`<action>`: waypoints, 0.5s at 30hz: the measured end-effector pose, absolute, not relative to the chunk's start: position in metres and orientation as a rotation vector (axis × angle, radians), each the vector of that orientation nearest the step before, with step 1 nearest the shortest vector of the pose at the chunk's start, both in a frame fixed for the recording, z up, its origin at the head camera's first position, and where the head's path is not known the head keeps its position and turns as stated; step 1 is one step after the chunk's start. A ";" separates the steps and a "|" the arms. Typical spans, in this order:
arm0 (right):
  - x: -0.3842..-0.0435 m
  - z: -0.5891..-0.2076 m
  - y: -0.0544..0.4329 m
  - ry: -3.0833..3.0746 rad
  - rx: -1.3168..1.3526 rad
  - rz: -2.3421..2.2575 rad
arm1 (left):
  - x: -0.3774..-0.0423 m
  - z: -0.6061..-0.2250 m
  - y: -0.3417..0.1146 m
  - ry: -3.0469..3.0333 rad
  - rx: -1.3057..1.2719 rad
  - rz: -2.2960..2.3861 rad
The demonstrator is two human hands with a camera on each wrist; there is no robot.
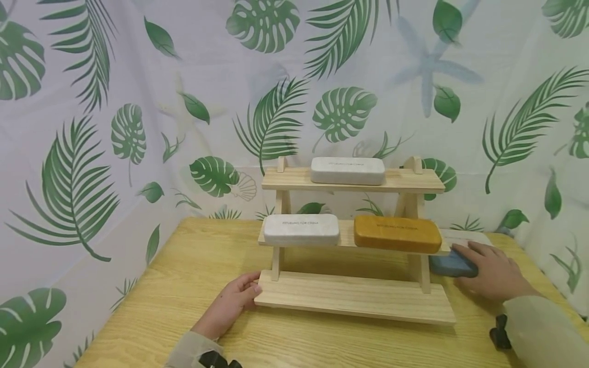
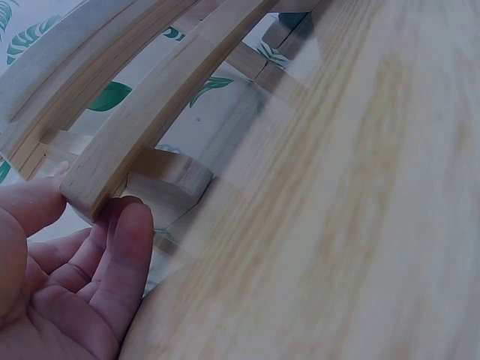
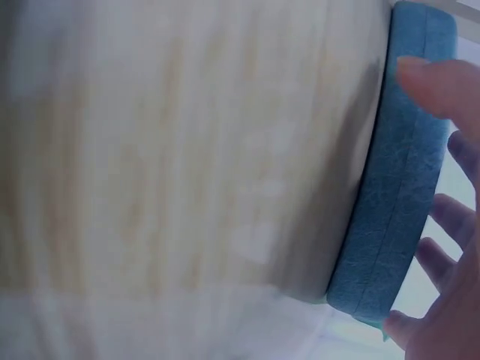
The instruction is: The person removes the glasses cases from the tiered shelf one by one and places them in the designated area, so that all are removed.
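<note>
A three-tier wooden display rack (image 1: pixel 354 299) stands on the table. My left hand (image 1: pixel 233 301) pinches the left end of its bottom board, thumb on one face and curled fingers on the other in the left wrist view. My right hand (image 1: pixel 494 271) holds a blue glasses case (image 1: pixel 453 263) at the rack's right side, the thumb on one side and the fingers spread along the other. One white glasses case (image 1: pixel 347 171) lies on the top tier. On the middle tier are another white case (image 1: pixel 301 229) and an orange-brown case (image 1: pixel 398 234).
A pale flat case (image 1: pixel 466 237) lies behind the blue one, partly hidden by the hand and rack. The wood-grain table (image 1: pixel 198 260) ends at a leaf-print cloth (image 1: pixel 211 128) hanging behind and along both sides.
</note>
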State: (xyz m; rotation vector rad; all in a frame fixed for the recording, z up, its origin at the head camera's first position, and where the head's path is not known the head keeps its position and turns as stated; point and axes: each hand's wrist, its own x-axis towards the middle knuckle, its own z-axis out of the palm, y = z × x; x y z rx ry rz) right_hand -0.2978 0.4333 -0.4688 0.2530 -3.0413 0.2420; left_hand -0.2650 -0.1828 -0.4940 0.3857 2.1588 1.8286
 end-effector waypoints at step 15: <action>-0.288 -0.446 0.419 -2.881 0.394 0.169 | -0.266 -0.495 -0.183 2.168 0.388 1.807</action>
